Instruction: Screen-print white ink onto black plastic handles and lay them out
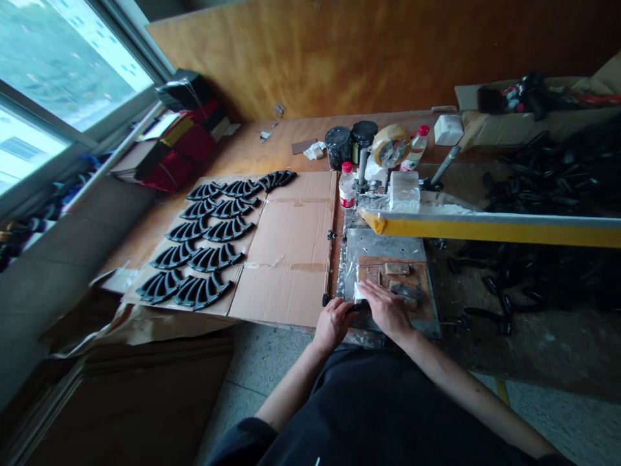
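Note:
My left hand (332, 323) is closed round the near end of a small black part (358, 307), seemingly plastic, just above the near edge of a metal plate (354, 246). Close beside it, my right hand (387, 312) has its fingers together on a small white piece (359, 292), cloth or paper, right at the black part. Whether the white piece touches the part is hidden by the fingers. Beyond the right hand, a brown board (373, 264) with small blocks (398, 268) lies on the plate.
Rows of curved black parts (213, 257) lie on flat cardboard (291, 239) to the left. A yellow-edged frame (485, 230) juts over the plate. Behind stand red-capped bottles (347, 188), dark tubs (338, 147) and a tape roll (389, 146). Loose black parts (548, 175) are heaped right.

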Motion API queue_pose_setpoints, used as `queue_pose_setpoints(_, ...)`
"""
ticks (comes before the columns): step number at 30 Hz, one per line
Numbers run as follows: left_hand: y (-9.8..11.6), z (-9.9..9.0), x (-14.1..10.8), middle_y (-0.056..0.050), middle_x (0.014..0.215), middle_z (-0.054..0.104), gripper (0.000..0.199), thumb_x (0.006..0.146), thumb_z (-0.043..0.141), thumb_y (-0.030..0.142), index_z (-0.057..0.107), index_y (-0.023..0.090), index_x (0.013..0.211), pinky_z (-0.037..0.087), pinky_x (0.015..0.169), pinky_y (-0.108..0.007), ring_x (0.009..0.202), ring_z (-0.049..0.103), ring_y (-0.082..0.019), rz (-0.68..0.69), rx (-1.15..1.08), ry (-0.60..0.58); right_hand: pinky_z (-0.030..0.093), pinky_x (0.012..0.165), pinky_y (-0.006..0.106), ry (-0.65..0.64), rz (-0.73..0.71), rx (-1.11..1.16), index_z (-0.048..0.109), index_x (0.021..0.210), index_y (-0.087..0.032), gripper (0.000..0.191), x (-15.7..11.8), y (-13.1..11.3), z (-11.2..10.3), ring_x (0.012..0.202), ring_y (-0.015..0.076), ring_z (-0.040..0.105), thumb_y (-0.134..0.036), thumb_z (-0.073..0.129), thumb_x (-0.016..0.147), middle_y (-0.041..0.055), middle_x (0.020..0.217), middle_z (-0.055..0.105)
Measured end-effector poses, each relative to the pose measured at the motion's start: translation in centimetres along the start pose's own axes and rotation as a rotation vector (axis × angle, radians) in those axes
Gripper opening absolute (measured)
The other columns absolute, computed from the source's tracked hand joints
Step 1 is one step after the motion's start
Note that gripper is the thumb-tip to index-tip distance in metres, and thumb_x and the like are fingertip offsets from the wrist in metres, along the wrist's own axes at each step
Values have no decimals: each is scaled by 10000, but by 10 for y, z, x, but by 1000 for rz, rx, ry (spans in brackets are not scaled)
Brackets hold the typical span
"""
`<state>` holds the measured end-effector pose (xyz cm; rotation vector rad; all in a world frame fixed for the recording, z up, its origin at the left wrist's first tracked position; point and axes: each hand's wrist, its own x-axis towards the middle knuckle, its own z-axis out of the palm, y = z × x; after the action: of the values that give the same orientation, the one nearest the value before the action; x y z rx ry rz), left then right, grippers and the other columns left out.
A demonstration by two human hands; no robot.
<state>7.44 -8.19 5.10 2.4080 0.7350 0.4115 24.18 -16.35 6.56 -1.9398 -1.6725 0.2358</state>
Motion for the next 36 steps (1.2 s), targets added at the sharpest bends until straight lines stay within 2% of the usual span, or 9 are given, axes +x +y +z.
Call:
queue_pose_setpoints(3,-4,2,0,-57,852,629,201,911,557,343,674,195,979,532,771,-294,816,619,-176,-10,-4,-23,402,1105,456,-96,-50,-52,490,1407,-196,546,-18,-1,9,1318,237,471,-52,355,898,77,1418,499)
queue_pose_setpoints(8,-5,1,0,-56,854,621,184,895,578,288,668,194,1025,529,782,-298,828,612,-180,-20,-26,-28,360,1137,448,-167,-93,-61,425,1450,-207,564,-45,0,3,1351,224,428,-65,334,912,57,1468,444)
queue_pose_setpoints(14,-4,-1,3,-59,847,618,178,895,582,301,677,182,987,521,771,-292,821,607,-178,-17,-49,-44,387,1119,419,-149,-30,-72,494,1399,-132,505,-25,-1,4,1328,224,458,-93,305,933,109,1425,498)
queue_pose_setpoints(21,-4,-2,4,-52,833,617,167,896,580,299,673,194,986,526,774,-293,819,613,-173,-26,-68,-41,397,1112,420,-196,-46,-48,504,1396,-174,563,-38,-3,-8,1310,213,480,-39,308,885,84,1418,511)
queue_pose_setpoints(28,-2,-5,5,-56,842,622,161,898,577,293,671,191,979,531,769,-291,821,622,-177,-40,-47,-65,405,1104,422,-207,-16,-16,538,1369,-167,517,-21,-4,-8,1306,228,485,-82,329,905,100,1405,519)
queue_pose_setpoints(32,0,-7,7,-52,857,637,163,876,607,293,680,202,990,533,781,-291,833,632,-175,-80,-56,-75,415,1088,434,-274,-8,123,633,1267,-197,458,-36,-4,-35,1266,236,528,-115,363,905,89,1328,594)
queue_pose_setpoints(34,1,-8,8,-52,872,644,163,862,625,296,685,204,981,534,782,-291,838,638,-177,-109,-63,-91,458,1040,410,-301,111,284,676,1195,-224,394,-43,2,-57,1203,234,581,-190,383,934,69,1252,652)
queue_pose_setpoints(36,2,-9,10,-52,881,649,153,846,640,287,689,206,965,536,773,-290,835,645,-180,-138,-70,-112,546,889,367,-281,340,503,692,1146,-229,353,-45,17,-78,1028,229,672,-318,410,953,55,1126,712)
